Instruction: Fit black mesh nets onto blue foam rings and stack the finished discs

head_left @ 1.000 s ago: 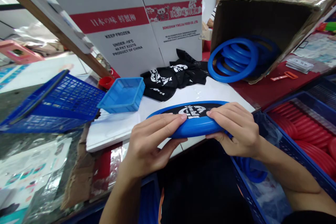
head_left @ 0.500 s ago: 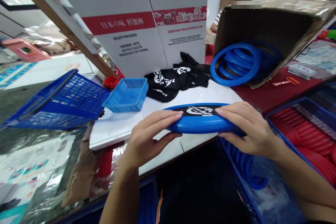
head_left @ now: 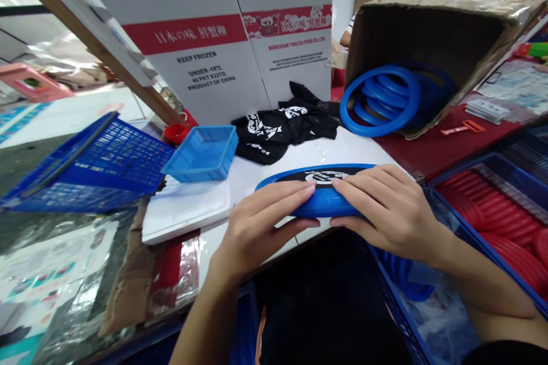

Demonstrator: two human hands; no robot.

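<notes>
Both hands grip one blue plastic ring (head_left: pixel 329 205) with black printed fabric (head_left: pixel 295 179) stretched across its middle. It is tilted toward me over the front edge of the white table. My left hand (head_left: pixel 269 217) pinches the near rim, fingers on top and thumb underneath. Close beside it, my right hand (head_left: pixel 381 205) holds the same rim the same way, its fingertips at the edge of the fabric. White lettering shows on the black fabric. Behind the ring lies a crumpled pile of black printed fabric pieces (head_left: pixel 274 131).
A cardboard box (head_left: pixel 479 57) on its side holds several blue rings (head_left: pixel 381 97). Left stand a small blue tray (head_left: pixel 201 154) and a blue basket (head_left: pixel 98 165). Red rings (head_left: pixel 483 211) fill a crate at right. White cartons (head_left: pixel 205 40) wall the back; a person sits beyond.
My two hands have slid closer together along the near rim, toward its middle. The ring stays in about the same place, and the view has shifted slightly.
</notes>
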